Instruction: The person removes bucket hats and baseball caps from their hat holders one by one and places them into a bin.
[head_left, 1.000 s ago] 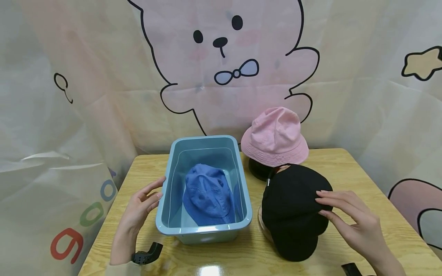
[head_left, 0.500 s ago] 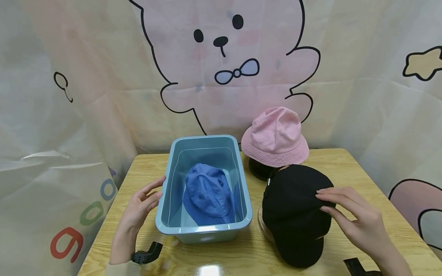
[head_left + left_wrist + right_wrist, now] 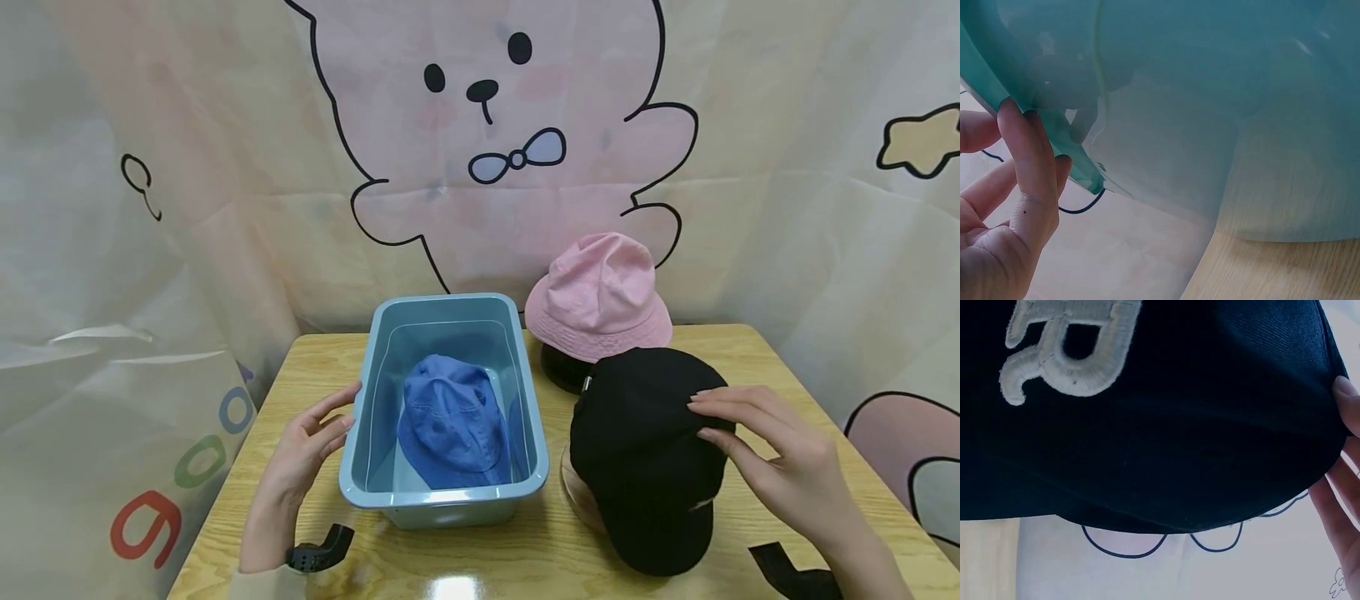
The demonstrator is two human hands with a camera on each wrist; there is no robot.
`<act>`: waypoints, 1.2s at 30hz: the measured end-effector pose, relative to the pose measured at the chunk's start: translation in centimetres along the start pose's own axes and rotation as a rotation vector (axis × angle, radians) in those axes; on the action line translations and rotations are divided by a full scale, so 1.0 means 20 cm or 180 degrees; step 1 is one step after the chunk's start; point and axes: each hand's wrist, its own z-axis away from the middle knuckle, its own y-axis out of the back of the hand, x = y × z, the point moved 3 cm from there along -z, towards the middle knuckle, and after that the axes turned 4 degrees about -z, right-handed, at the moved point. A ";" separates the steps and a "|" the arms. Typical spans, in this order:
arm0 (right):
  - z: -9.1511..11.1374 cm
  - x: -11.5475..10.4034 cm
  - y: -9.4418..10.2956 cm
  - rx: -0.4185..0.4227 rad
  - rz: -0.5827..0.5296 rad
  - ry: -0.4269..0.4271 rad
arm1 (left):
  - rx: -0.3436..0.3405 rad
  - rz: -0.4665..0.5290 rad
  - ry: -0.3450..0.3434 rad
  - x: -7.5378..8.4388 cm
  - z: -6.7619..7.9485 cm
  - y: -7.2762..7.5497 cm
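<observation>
Right hand [image 3: 787, 467] pinches black cap [image 3: 645, 446], cap at its 9 o'clock; left hand [image 3: 298, 450], fingers apart, touches bin [image 3: 444, 501] at 3 o'clock.

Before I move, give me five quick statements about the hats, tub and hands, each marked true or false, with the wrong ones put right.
1. The right hand pinches the black cap. True.
2. Both hands hold the black cap. False: the left hand touches the tub at its rim.
3. The hat inside the tub is pink. False: it is the blue hat; the pink hat sits outside, behind the black cap.
4. The black cap bears a pale letter. True.
5. The tub stands on the wooden table. True.
</observation>
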 end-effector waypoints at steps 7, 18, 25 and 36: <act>-0.03 0.01 0.00 -0.0075 0.0171 -0.0058 | 0.0014 0.0000 0.0007 0.00 0.00 0.00; -0.11 -0.05 0.04 -0.0037 0.0295 -0.0004 | -0.0021 0.0008 0.0027 0.00 0.00 0.00; -0.12 -0.05 0.07 -0.0060 0.0297 0.0009 | -0.0006 -0.0020 0.0036 0.00 -0.01 0.00; -0.16 -0.06 0.09 -0.0080 0.0405 0.0088 | -0.0021 0.0052 0.0024 -0.01 0.00 0.00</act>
